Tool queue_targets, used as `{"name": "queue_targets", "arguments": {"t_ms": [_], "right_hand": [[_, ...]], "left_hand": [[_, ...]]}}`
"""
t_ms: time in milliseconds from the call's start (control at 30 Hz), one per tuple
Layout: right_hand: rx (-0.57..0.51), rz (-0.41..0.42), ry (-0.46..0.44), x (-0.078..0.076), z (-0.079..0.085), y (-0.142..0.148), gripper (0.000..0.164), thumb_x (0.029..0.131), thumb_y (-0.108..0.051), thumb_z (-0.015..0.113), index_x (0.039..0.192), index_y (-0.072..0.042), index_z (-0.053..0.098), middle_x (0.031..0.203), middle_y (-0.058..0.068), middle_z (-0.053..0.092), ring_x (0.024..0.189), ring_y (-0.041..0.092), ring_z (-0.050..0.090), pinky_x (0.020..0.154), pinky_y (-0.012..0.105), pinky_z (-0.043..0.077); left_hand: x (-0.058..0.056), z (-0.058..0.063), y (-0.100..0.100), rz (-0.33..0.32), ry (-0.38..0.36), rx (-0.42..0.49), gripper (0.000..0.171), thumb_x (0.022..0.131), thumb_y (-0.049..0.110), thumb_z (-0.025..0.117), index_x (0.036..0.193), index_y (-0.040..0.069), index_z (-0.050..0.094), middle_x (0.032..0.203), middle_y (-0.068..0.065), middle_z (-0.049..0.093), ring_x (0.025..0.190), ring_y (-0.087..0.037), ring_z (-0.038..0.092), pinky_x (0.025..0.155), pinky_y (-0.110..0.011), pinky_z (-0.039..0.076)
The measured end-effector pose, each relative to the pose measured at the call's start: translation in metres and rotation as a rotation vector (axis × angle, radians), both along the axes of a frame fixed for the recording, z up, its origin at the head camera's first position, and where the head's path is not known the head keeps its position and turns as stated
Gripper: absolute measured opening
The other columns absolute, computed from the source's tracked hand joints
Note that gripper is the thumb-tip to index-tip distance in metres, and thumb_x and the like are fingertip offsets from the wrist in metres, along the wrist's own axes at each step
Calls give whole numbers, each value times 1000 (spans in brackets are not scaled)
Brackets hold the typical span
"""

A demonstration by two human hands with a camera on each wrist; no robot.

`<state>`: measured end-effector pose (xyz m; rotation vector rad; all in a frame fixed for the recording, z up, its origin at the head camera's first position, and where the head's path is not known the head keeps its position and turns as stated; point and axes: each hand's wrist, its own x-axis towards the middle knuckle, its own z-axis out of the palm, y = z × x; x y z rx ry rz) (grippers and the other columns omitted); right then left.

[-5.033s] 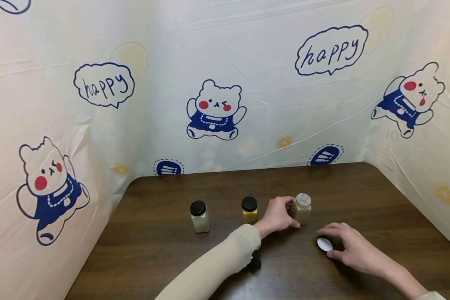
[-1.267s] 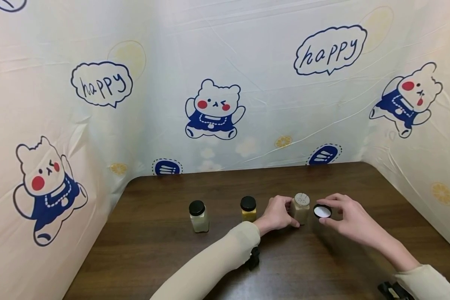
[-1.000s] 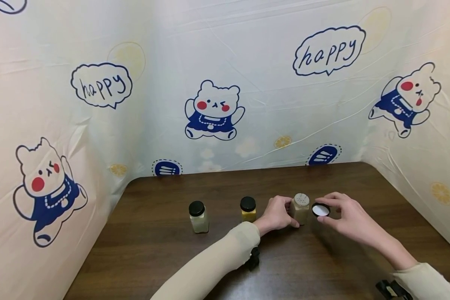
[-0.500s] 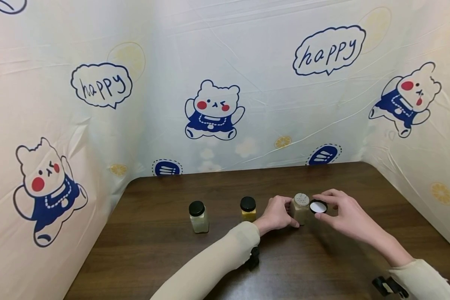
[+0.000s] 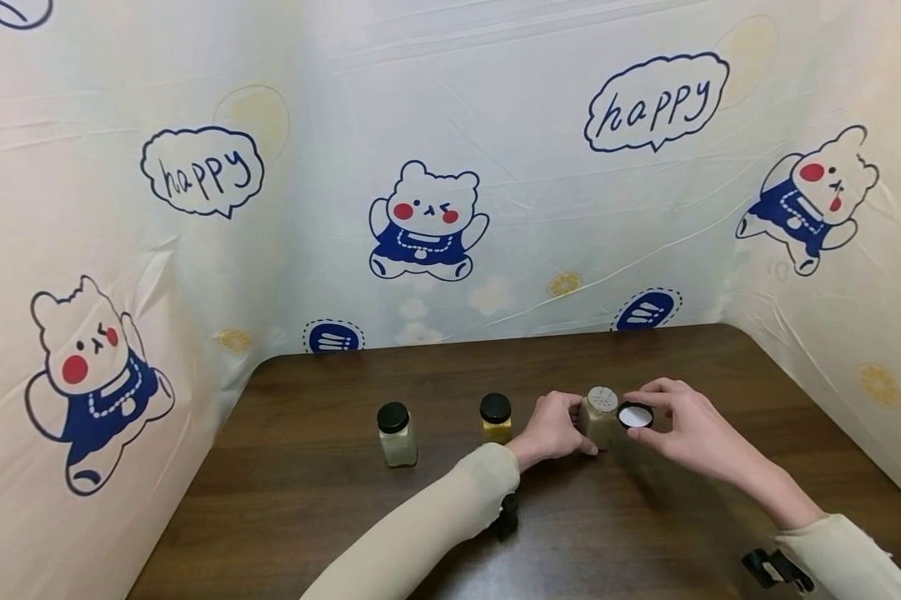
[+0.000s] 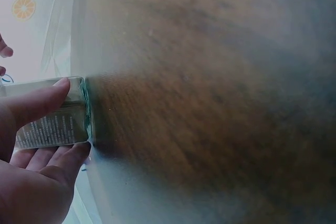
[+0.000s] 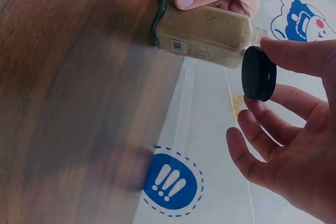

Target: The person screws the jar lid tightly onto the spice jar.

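In the head view a square glass spice jar of pale tan powder stands upright on the table, its perforated shaker top bare. My left hand grips it from the left, thumb and fingers on opposite sides, as the left wrist view also shows around the jar. To the right of the jar, my right hand pinches a black lid by its rim, white inner face turned up. The lid is close beside the jar's neck in the right wrist view; whether they touch I cannot tell.
A jar of pale powder with a black lid stands at the left of the brown table. A yellow jar with a black lid is partly hidden behind my left forearm. Printed cloth surrounds the table's back and sides.
From low at the right of the jar, my right hand has carried the lid up and leftward to beside the jar's top. My left hand and the jar stay in place.
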<state>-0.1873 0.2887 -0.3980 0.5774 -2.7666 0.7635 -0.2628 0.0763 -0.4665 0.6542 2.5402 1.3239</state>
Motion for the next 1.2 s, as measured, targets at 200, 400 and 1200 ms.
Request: {"name": "queue_targets", "arguments": {"t_ms": [200,400,1200], "right_hand": [[-6,-5,2,0,1,-1,46,85,-17,89,126,-2,75,116,9,67,103,29,60,73,37,48],[-18,-8,16,0,3,-2,49,87,-19,88,132,-4,72,120,11,68,100,29,62,76,41,51],[-81,-11,62,-6,5,-13,54,90,-17,86,139,-5,66,124,13,69,100,27,67,79,47,58]], "left_hand": [[0,0,0,1,3,-4,49,69,4,100,113,13,79,96,9,76,88,0,66,82,-19,54],[1,0,-1,-1,1,-10,49,70,6,100,113,14,79,98,10,76,89,-1,67,84,-20,54],[0,-1,-3,-11,-15,0,49,71,6,99,115,13,79,101,8,77,91,-2,68,84,-22,56]]}}
